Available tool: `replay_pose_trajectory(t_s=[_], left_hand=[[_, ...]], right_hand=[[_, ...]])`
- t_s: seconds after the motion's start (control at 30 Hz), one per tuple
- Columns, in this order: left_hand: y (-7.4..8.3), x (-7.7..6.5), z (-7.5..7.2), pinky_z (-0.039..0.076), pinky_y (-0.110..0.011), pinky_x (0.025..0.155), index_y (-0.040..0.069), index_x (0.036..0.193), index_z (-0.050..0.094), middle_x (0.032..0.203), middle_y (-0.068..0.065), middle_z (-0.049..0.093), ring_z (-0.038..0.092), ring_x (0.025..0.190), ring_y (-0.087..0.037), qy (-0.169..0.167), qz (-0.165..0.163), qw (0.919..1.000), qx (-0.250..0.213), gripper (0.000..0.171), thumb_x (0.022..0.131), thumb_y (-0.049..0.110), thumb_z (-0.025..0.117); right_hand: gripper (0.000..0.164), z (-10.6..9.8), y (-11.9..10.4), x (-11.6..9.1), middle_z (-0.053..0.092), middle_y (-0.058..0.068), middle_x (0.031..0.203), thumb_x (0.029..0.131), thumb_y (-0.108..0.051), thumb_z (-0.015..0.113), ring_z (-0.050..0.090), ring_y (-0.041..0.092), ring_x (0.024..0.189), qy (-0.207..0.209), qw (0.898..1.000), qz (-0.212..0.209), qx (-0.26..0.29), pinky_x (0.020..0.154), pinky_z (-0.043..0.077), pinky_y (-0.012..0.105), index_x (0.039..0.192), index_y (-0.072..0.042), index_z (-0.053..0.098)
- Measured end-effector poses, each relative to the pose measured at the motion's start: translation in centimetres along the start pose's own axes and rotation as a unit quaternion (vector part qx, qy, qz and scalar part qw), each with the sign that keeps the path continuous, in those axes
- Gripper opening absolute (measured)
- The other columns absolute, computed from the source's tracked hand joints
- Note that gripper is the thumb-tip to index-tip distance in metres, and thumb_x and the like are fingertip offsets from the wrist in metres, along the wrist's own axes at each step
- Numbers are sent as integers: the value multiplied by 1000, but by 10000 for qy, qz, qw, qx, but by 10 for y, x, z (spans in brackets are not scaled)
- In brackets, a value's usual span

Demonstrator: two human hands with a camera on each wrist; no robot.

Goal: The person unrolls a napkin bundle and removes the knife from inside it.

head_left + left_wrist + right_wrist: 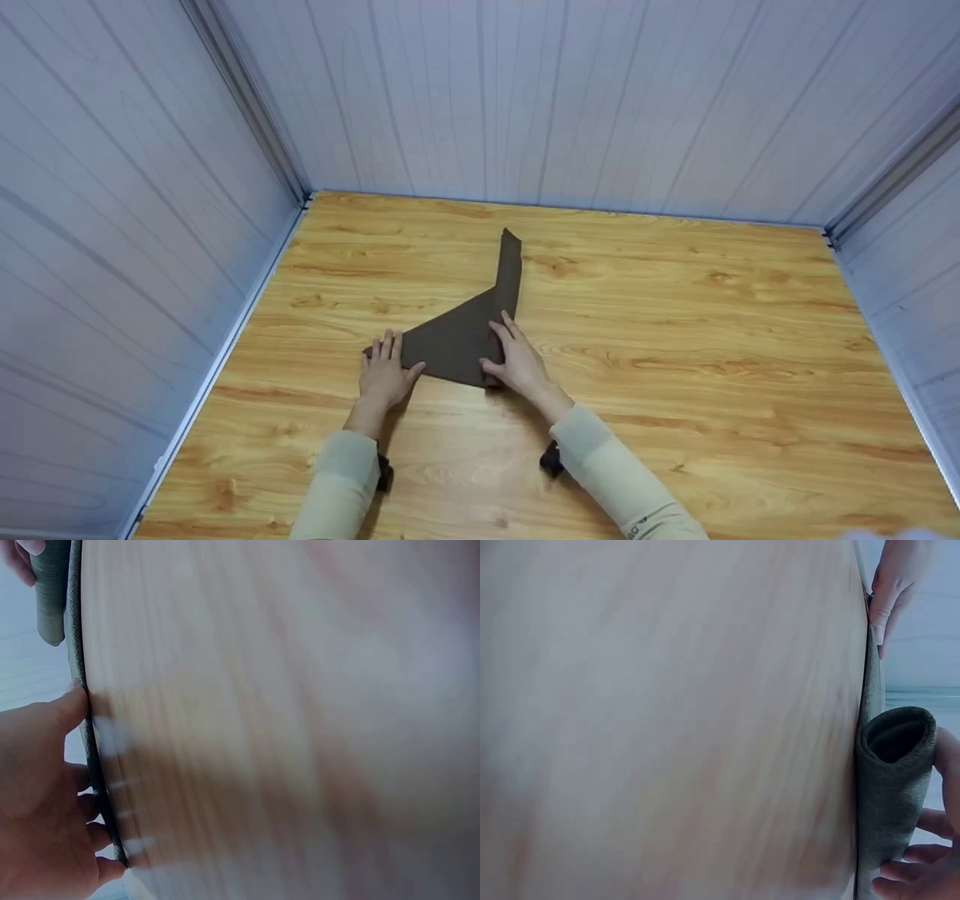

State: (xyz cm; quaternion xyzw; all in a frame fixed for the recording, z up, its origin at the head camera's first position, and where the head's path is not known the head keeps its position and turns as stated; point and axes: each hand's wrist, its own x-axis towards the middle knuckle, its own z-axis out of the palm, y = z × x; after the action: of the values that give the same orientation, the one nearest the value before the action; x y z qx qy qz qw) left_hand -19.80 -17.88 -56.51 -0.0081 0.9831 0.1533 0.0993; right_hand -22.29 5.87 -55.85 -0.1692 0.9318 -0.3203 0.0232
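A dark grey-brown cloth (450, 341) lies on the wooden surface, with a flat pointed part on the left and a narrow strip reaching toward the back wall. Its right near side is rolled into a tube, whose hollow end shows on the roll (892, 802) in the right wrist view. Spread fingers of my left hand (386, 379) press the cloth's left corner flat. My right hand (521, 364) holds the rolled side, thumb near the roll's end and bent fingers along its side.
Wood-grain flooring (712, 360) extends around the cloth. Pale panelled walls stand at the back (525, 97), left and right. A dark wrist device (552, 459) sits under the right sleeve.
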Motion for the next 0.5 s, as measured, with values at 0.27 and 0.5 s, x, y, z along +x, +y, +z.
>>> replay_pose_trajectory(t_s=[0.27,0.5], left_hand=[[0,1,1,7,-56,101,2,142,13,146,-17,8,5,132,-36,23,-38,10000,0,75,90,47,42],[1,0,-1,7,-56,101,2,142,14,146,-18,9,5,132,-37,27,-42,10000,-37,75,90,47,43]], right_hand=[[65,-7,11,-5,19,13,145,81,-29,64,32,31,124,-28,9995,-85,290,93,37,41,135,-9,36],[65,-15,20,-10,22,17,143,81,-29,65,30,31,125,-35,9989,-117,455,97,32,41,135,-6,36]])
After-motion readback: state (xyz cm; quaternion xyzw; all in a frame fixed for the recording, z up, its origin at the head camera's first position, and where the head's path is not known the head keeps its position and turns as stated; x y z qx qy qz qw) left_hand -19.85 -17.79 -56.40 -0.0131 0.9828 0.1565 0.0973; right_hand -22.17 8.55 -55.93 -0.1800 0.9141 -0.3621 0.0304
